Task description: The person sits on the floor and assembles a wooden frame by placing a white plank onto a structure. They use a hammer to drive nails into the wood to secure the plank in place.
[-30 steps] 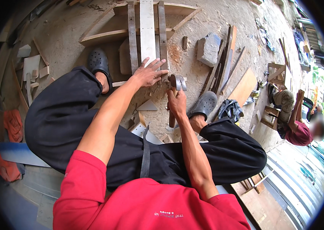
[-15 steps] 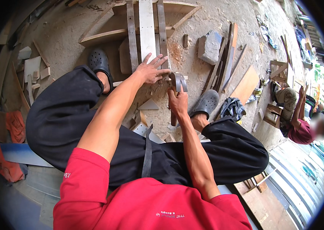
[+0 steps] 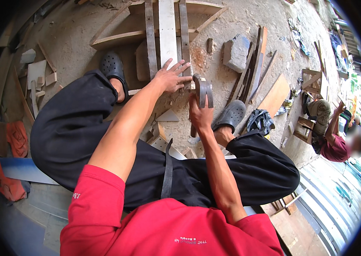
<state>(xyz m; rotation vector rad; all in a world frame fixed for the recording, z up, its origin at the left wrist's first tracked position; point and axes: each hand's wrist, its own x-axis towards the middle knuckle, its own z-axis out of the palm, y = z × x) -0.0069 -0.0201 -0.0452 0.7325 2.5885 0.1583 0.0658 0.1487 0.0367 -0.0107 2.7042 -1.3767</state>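
Observation:
My left hand (image 3: 171,78) lies flat, fingers spread, on the near ends of upright wooden slats (image 3: 167,34) that belong to a wooden frame (image 3: 116,38) on the concrete ground. My right hand (image 3: 202,114) grips a claw hammer (image 3: 202,91) by its handle. The metal head is raised just right of my left fingers, over the slat ends. I sit with black trousers and dark clogs (image 3: 112,68) on both sides of the work.
A grey stone block (image 3: 236,53) and leaning boards (image 3: 253,64) lie to the right. Wood offcuts (image 3: 167,116) are scattered between my feet. Another person in a dark red shirt (image 3: 336,145) crouches at the far right beside small wooden frames (image 3: 312,83).
The hammer has stayed raised near the slat ends, shifting slightly. My left hand has kept pressing on the slats with fingers spread.

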